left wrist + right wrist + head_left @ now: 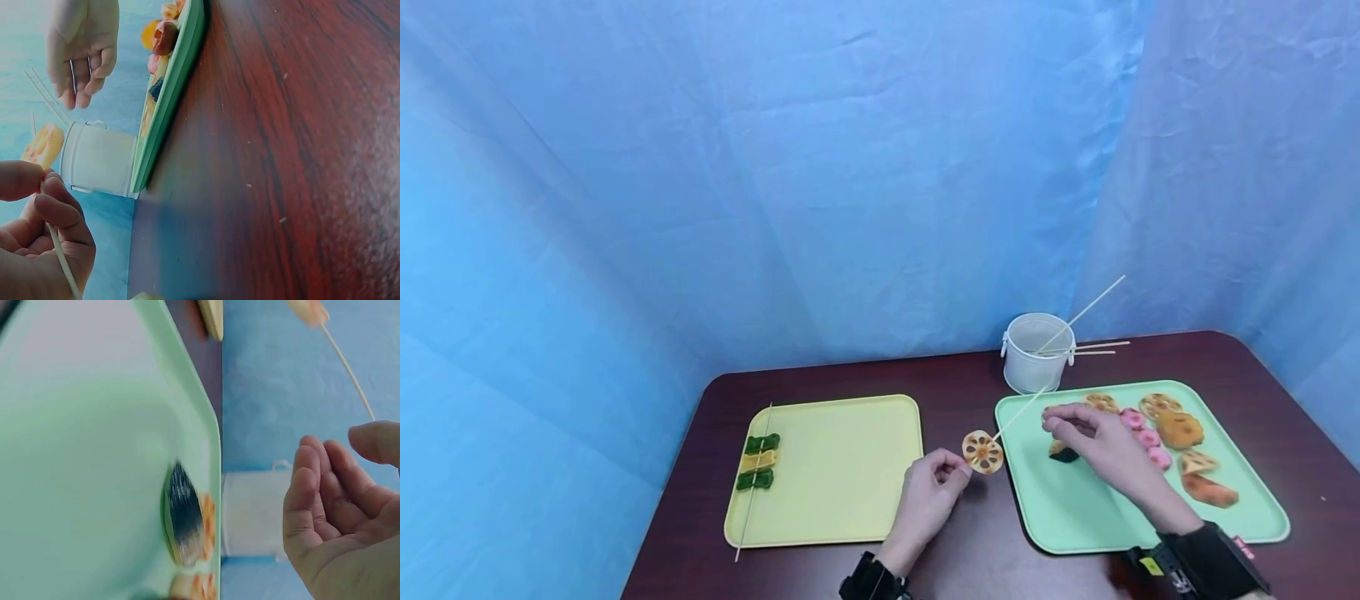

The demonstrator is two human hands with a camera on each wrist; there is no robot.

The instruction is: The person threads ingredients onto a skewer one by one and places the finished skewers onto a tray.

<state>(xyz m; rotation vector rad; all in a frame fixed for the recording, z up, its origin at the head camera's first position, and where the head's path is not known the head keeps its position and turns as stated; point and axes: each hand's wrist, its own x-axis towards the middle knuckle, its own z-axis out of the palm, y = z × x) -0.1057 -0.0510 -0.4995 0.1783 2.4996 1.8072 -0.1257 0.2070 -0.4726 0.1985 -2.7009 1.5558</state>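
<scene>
My left hand [927, 498] pinches a thin wooden skewer [60, 257] between thumb and fingers, between the two trays. On the skewer sits a round, browned lotus root slice [982, 452], just past the fingertips; the stick runs on beyond it toward the upper right. Over the green tray [1075, 521] hovers my right hand [1101, 446], its fingers loosely bent and nothing in them. Under it lies a dark-skinned piece of food [185, 515], partly hidden in the head view. Other lotus root slices [1160, 406] and pink round pieces [1147, 437] rest on that tray.
A white bucket [1033, 367] with several skewers [1093, 304] stands behind the green tray. At left, a yellow tray [842, 475] carries a skewer with green pieces [762, 443] and a yellow one. Blue cloth [850, 208] hangs behind the dark wooden table [970, 550].
</scene>
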